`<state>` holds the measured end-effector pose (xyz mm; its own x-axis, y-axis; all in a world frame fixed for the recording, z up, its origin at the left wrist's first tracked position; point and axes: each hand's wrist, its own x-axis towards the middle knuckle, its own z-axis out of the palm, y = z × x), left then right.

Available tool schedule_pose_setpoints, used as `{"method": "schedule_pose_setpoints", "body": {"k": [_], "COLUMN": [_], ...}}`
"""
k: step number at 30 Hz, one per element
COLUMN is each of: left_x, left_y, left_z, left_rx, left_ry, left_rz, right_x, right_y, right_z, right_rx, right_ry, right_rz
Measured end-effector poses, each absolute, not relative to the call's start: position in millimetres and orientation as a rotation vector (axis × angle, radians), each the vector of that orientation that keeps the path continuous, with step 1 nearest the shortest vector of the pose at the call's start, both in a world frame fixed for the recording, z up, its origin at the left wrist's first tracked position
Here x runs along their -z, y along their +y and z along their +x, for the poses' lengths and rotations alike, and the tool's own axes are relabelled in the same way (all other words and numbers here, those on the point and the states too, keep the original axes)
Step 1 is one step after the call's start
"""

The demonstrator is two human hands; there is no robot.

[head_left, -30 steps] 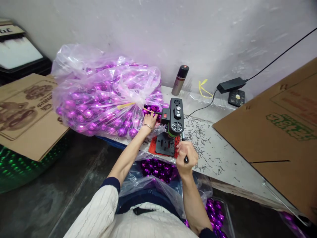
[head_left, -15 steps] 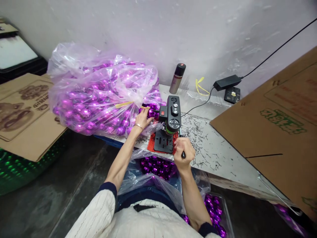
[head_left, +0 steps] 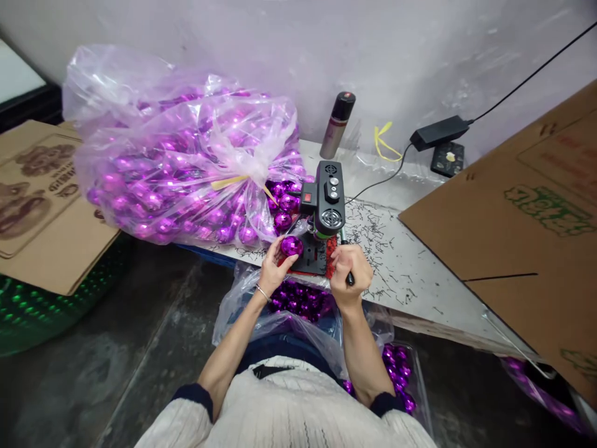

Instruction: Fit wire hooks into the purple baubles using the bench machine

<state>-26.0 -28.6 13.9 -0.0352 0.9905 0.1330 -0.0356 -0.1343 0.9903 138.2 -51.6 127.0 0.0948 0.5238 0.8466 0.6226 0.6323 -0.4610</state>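
Between the thumb and fingers of my left hand is a shiny purple faceted ball, held at the left side of a small black bench press. My right hand is closed round the black-ended lever handle of that press. Under the press head lies its dark slotted base plate, partly hidden by the ball, on a red mat. Left of the press, more purple balls lie at the mouth of a big clear plastic bag full of them.
An open bag of purple balls hangs below the table edge. A spray can, a black power adapter and a yellow tie lie behind. Black bits litter the tabletop. Cardboard boxes flank both sides.
My left hand has come back from the bag's mouth towards me and the press plate, now with a purple ball in it. My right hand stays on the lever. The view has shifted slightly.
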Motion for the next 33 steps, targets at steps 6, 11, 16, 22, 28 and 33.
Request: {"method": "schedule_pose_setpoints", "body": {"k": [6, 11, 16, 22, 28, 33], "left_x": [8.2, 10.8, 3.5, -2.0, -9.9, -10.1], "left_y": [-15.7, -9.7, -7.8, -7.2, 5.4, 11.1], "left_z": [-15.9, -15.7, -12.1, -5.6, -4.8, -4.0], "left_rx": [-1.280, -1.151, -1.074, -1.050, -0.993, -0.983], "left_ry": [1.430, 1.552, 1.530, 1.430, 1.324, 1.262], "left_rz": [1.536, 1.850, 2.051, 2.172, 2.131, 2.056], "right_x": [-131.0, -130.2, -128.3, -124.9, -124.0, -122.6], "right_y": [-52.5, -53.6, -53.9, -53.2, -54.0, -54.1], "right_z": [138.4, 138.9, 139.1, 139.7, 140.4, 141.7], "right_rx": [0.100, 0.098, 0.080, 0.070, 0.059, 0.063], "right_ry": [-1.567, -1.579, -1.573, -1.568, -1.570, -1.576], "right_rz": [-0.998, -0.999, -0.989, -0.980, -0.986, -0.989]}}
